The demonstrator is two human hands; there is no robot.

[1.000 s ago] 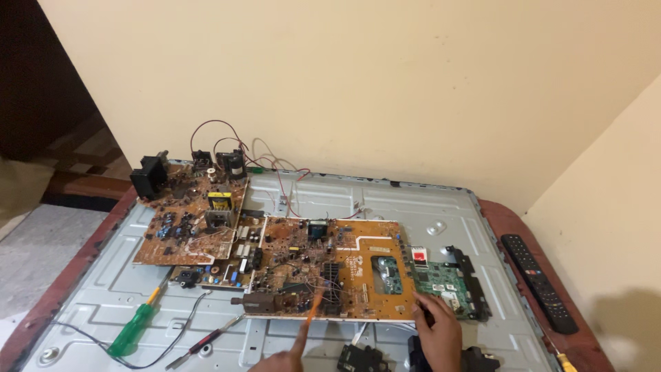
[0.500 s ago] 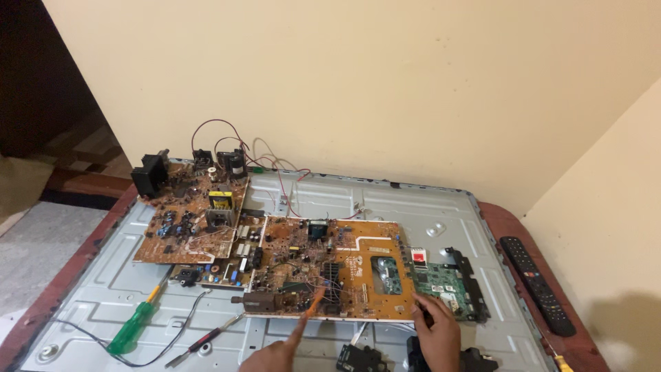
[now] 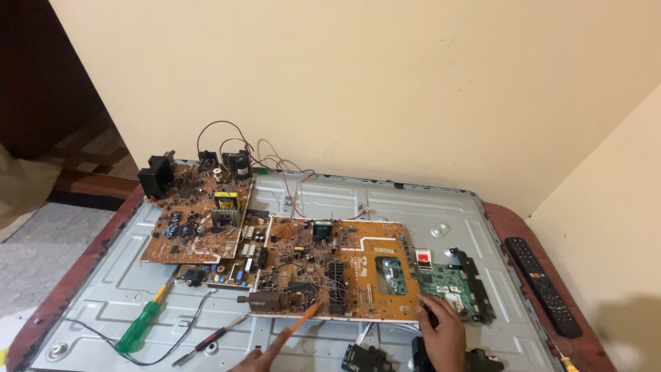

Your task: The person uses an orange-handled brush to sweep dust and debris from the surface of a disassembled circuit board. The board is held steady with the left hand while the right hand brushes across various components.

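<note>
Fig.: inspection step; left hand point(image 3: 265, 357), bottom centre, grips an orange probe point(image 3: 303, 319) w/ tip on lower edge of large brown circuit board point(image 3: 330, 265) at centre frame; right hand point(image 3: 441, 334), fingers curled, steadies board's lower-right corner; next move likely needs precise tip placement.

Plain cream wall point(image 3: 358, 83), red-brown table point(image 3: 513, 224), grey floor point(image 3: 41, 255).

This looks like a home electronics repair corner: brown circuit boards point(image 3: 330, 269) and a green board point(image 3: 447, 284) lie on a grey metal back panel point(image 3: 344, 200) over a worktop point(image 3: 513, 220), with a green-handled screwdriver point(image 3: 141, 327), against plain cream walls point(image 3: 358, 83).
</note>
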